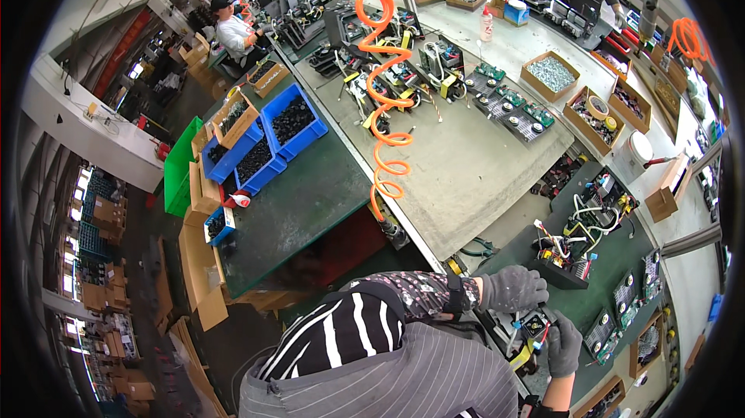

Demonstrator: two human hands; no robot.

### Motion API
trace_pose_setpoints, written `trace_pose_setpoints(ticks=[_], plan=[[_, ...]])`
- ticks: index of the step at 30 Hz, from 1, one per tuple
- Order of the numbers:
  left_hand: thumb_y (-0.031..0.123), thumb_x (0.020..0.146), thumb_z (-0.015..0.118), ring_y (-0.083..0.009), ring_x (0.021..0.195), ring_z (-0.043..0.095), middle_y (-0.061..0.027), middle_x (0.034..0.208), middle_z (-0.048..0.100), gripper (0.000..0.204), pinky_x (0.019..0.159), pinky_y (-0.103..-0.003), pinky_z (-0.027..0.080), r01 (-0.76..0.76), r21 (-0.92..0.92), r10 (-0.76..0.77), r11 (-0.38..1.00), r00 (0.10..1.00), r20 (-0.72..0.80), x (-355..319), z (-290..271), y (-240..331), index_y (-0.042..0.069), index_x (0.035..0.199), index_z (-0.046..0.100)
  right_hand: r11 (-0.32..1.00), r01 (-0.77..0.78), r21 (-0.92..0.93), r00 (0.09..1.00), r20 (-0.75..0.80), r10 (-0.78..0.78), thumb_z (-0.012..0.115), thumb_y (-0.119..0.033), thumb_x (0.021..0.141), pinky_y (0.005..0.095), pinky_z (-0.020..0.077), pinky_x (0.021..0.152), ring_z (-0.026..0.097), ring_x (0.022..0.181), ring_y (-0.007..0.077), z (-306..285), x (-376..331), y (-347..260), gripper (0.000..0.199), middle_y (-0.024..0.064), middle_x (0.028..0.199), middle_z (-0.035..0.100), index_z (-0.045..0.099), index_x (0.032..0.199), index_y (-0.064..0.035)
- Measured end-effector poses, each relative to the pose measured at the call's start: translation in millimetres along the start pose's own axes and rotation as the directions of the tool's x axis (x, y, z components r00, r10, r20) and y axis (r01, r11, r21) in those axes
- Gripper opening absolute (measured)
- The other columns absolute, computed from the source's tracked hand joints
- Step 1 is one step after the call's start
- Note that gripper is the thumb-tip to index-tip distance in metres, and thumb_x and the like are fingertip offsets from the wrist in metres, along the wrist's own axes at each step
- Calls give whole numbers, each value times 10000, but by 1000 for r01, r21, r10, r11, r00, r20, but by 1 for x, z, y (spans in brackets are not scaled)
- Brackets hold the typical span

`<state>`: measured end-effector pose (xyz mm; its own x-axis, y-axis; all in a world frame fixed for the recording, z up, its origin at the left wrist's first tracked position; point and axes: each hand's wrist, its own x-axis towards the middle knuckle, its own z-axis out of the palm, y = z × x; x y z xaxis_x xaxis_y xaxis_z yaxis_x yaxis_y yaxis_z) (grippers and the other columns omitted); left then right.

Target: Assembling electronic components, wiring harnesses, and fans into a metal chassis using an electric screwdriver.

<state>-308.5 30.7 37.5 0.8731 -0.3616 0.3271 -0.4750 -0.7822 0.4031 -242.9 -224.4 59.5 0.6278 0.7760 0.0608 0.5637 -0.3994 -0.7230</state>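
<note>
My left hand (pixel 514 288), in a grey work glove, is closed, with its fingers curled at the far edge of a small electronic unit (pixel 534 326). That unit has a black square part, a yellow part and several coloured wires. On its right side is my right hand (pixel 564 346), also gloved, fingers bent inward beside a red wire (pixel 542 337). What either hand grips is too small or hidden to make out. Just beyond my hands, a black-framed unit (pixel 565 271) with white wiring stands on the green work surface (pixel 508 257).
Circuit boards with heatsinks (pixel 601 334) lie right of my hands. Pliers (pixel 479 248) rest beyond the left hand. A coiled orange air hose (pixel 386 100) hangs ahead, with a driver (pixel 394 233) at its end. Blue bins (pixel 291 121) of black parts stand left; co-workers sit farther off.
</note>
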Motion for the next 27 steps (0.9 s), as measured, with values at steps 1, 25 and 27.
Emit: trace_pose_setpoints(ticks=[1,25,27], plan=[[250,832,598,-252,802,597,-58,854,566,155,628,-384,492,-39,80,39,996,999,2,2,-8,3,126,916,560,999,-21,38,1000,-13,22,570,-108,858,423,512,869,660,971,398,5,2,1,335,243,1068,671,623,1160,27],[182,857,665,-319,940,584,-121,971,640,214,839,-407,468,176,-196,-174,965,984,31,8,-26,-51,87,1048,682,948,-289,135,956,-11,293,570,-7,821,399,526,866,654,999,349,32,17,-16,391,190,1062,665,529,1207,-52],[192,851,680,-313,938,590,-109,967,643,212,829,-409,473,205,-211,-196,956,979,60,9,-24,-52,92,1037,687,937,-287,201,956,-4,293,631,-60,852,385,531,850,666,980,311,36,16,-20,397,172,1041,673,511,1230,-56]])
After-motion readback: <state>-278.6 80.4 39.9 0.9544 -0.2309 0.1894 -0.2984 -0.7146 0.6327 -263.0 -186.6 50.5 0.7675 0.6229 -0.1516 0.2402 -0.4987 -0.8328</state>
